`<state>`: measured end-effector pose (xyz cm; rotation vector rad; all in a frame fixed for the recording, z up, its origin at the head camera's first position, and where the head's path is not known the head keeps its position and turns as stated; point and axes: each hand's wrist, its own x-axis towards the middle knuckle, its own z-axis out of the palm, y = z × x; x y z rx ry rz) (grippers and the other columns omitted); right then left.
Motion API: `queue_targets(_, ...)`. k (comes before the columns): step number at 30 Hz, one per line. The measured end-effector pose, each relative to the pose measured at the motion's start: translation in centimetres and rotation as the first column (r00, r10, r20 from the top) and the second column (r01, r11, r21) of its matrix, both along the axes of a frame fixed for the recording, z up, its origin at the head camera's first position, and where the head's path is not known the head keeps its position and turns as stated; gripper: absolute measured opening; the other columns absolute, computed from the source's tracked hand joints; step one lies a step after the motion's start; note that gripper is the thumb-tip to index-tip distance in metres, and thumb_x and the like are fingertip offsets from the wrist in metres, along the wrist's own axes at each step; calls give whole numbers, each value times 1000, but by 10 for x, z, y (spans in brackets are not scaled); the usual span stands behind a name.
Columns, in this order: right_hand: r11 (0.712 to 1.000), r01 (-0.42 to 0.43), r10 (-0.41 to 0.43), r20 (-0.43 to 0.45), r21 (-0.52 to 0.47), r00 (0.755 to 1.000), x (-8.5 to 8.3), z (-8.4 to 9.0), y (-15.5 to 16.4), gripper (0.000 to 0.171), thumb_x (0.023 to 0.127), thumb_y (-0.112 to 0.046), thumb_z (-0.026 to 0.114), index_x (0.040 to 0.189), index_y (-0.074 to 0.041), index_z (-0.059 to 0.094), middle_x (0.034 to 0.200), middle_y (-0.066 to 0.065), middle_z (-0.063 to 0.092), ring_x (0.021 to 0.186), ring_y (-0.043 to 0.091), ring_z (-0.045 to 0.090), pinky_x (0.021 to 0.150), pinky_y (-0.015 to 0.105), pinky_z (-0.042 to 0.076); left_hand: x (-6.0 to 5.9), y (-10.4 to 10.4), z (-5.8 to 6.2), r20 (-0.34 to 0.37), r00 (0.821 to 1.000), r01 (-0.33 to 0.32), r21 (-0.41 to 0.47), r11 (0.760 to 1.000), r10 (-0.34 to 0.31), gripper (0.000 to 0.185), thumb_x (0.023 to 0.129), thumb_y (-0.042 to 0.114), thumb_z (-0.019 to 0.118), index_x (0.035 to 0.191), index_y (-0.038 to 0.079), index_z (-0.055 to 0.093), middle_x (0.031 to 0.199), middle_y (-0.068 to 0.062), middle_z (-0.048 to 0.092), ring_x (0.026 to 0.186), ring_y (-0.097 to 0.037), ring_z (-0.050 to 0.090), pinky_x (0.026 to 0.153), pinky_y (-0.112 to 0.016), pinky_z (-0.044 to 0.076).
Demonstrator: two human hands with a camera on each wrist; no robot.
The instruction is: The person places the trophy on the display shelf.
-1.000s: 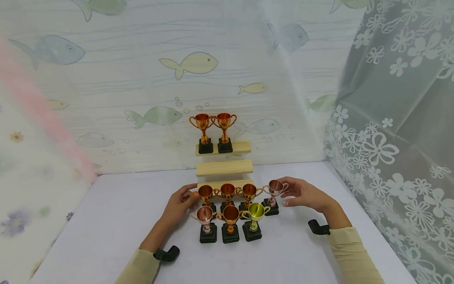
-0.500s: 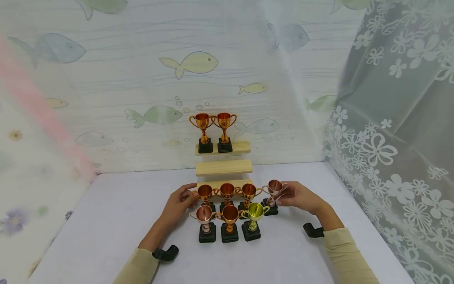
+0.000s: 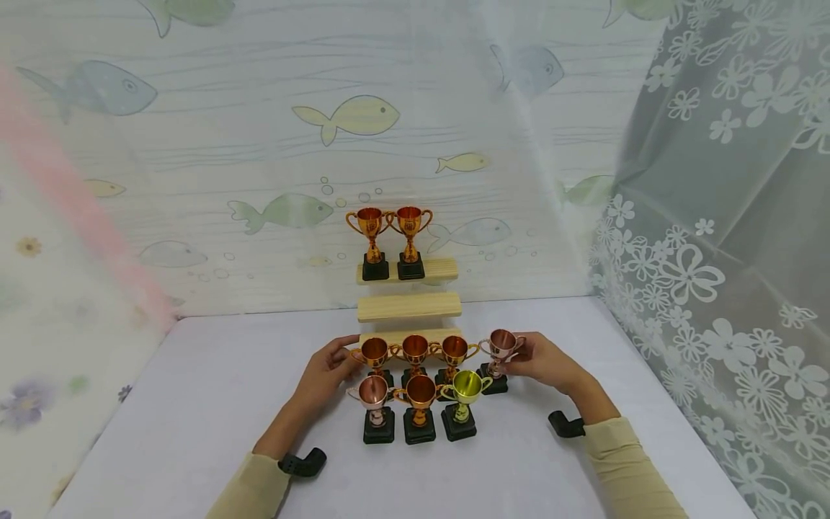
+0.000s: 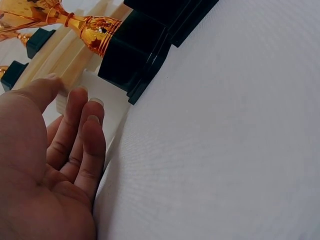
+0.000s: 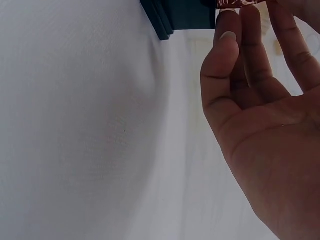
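Closing in from both sides, the 2 hands flank a cluster of 7 small trophies on the white table [image 3: 194, 404]. The right hand [image 3: 541, 360] is at the rose-pink trophy [image 3: 501, 346] on the right end of the back row, fingertips at its stem and far handle; the wrist view shows fingers [image 5: 235, 45] straight up against the cup just above the black base [image 5: 180, 15]. Pinch or mere touch? Cannot tell from these views. The trophy stands on the table, upright, long axis vertical, mouth up, its 2 handles running left-right, just right of the lowest wooden step [image 3: 410, 336].

The left hand [image 3: 327, 371] sits at the left end of that row beside the orange-gold trophy [image 3: 375, 353], thumb stretched toward its rim. Its wrist camera shows relaxed fingers [image 4: 82, 125] lying by the pale step, close to the black base [image 4: 135, 55] without wrapping it, so that hand is released, holding nothing.

Why this layout? My read: the 3-step wooden stand [image 3: 408, 306] is a display riser, with 2 gold trophies [image 3: 389, 241] already on its top step, mouths up, handles nearly touching. The rest wait in 2 tight rows in front: 4 behind, 3 ahead, including a yellow-green trophy [image 3: 464, 389]. Approaching the outermost cups looks sensible, since their neighbours' handles crowd the inner ones.
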<state>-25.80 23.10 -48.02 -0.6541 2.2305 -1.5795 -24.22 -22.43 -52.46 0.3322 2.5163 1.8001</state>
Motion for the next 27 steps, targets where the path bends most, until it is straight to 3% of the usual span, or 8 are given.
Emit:
queue_targets(8, 1000, 14, -14, 4, 1, 1000, 0, -1, -3, 41, 97, 0, 72, 135, 12, 63, 108, 22, 76, 96, 18, 75, 82, 29, 57, 1, 1, 4, 5, 1000, 0, 25, 1000, 0, 49, 107, 17, 66, 152, 3, 53, 101, -19, 72, 86, -30, 68, 74, -30, 57)
queue_targets(13, 1000, 7, -7, 13, -19, 1000, 1, 1, -3, 40, 97, 0, 72, 134, 12, 62, 109, 20, 76, 97, 20, 76, 85, 29, 59, 0, 1, 1, 16, 1000, -6, 26, 1000, 6, 47, 107, 18, 66, 151, 6, 55, 101, -19, 73, 85, -27, 68, 71, -29, 55)
queue_targets(19, 998, 20, -20, 12, -56, 1000, 0, 3, 0, 34, 96, 2, 72, 125, 18, 63, 106, 17, 76, 97, 19, 76, 88, 30, 60, -2, 0, -5, -3, 1000, 1, 16, 1000, -1, 47, 107, 22, 67, 150, 7, 56, 98, -16, 73, 85, -23, 68, 73, -28, 57)
queue_targets(27, 995, 48, -48, 9, -82, 999, -1, 9, 1, 26, 95, 4, 73, 117, 15, 66, 106, 13, 76, 98, 17, 75, 89, 30, 60, -4, 0, -5, -20, 1000, 9, 28, 1000, -8, 48, 107, 23, 67, 150, 5, 56, 97, -15, 74, 85, -22, 69, 73, -29, 58)
